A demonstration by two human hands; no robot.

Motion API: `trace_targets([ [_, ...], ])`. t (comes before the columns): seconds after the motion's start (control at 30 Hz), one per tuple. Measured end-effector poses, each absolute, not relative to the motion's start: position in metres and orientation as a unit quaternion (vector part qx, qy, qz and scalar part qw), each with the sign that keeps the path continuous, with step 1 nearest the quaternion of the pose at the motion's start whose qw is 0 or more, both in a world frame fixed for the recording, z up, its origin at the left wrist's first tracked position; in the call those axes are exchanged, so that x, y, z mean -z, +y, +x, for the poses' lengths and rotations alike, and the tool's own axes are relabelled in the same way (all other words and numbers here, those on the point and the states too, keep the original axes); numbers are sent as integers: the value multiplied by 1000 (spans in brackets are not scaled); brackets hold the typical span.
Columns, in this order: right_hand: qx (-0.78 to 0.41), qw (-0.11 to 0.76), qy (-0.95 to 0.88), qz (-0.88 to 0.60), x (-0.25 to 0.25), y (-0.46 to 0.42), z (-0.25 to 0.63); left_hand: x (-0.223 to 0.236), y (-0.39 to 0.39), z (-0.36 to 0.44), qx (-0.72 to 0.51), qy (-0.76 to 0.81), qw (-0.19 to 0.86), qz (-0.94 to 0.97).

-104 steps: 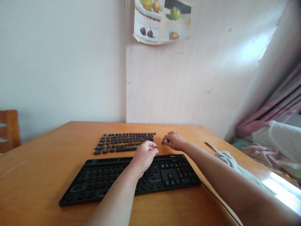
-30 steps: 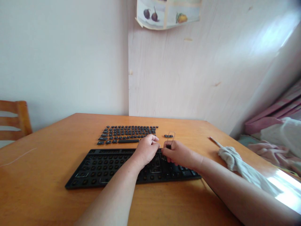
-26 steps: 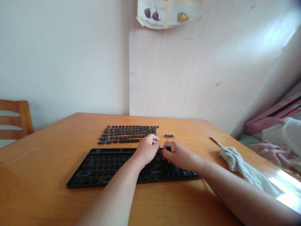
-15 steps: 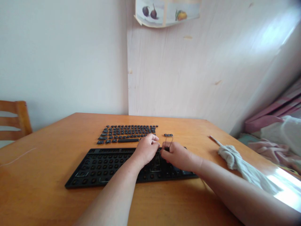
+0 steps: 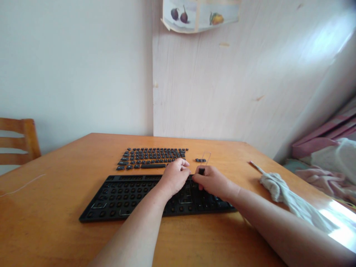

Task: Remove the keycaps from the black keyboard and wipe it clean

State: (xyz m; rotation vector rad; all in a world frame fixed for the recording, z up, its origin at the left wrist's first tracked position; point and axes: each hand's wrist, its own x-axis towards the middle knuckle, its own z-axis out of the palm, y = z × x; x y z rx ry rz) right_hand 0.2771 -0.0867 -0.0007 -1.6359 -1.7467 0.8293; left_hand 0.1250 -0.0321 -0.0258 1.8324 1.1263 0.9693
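Note:
A black keyboard lies on the wooden table, most of its left and middle switches bare of caps. My right hand is closed around the black handle of a wire keycap puller over the keyboard's right part, with the wire loop pointing up. Dark keys still show beneath that hand. My left hand hovers over the upper middle of the keyboard, fingers curled in; whatever they may hold is hidden. Behind the keyboard, removed keycaps are laid out in rows, and a few more keycaps stand apart to their right.
On the right of the table lies a grey-white cloth around a thin stick. A pale string rests at the left. A wooden chair stands at the left edge, with piled fabric beyond the right side.
My right hand has shifted slightly, and the puller's loop now leans further right and stands higher. The left hand stays nearly still. The whole view has moved a little.

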Motion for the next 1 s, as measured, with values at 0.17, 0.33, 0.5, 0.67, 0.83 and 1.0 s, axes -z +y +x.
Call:
trace_targets([
  [0.17, -369, 320, -605, -629, 7, -84, 280, 26, -33, 124, -376, 441, 373, 724],
  [0.33, -417, 354, -560, -622, 6, -82, 282, 26, -32, 125, -380, 437, 378, 723],
  [0.5, -454, 399, -521, -603, 5, -78, 286, 25, -33, 125, -381, 435, 381, 722],
  [0.67, -431, 451, -531, -574, 9, -76, 285, 21, -36, 126, -384, 414, 401, 722],
  [0.83, -401, 509, -517, -559, 8, -75, 287, 20, -38, 126, -385, 388, 418, 726],
  [1.0, -401, 524, -531, -532, 10, -74, 287, 26, -35, 127, -373, 351, 436, 740],
])
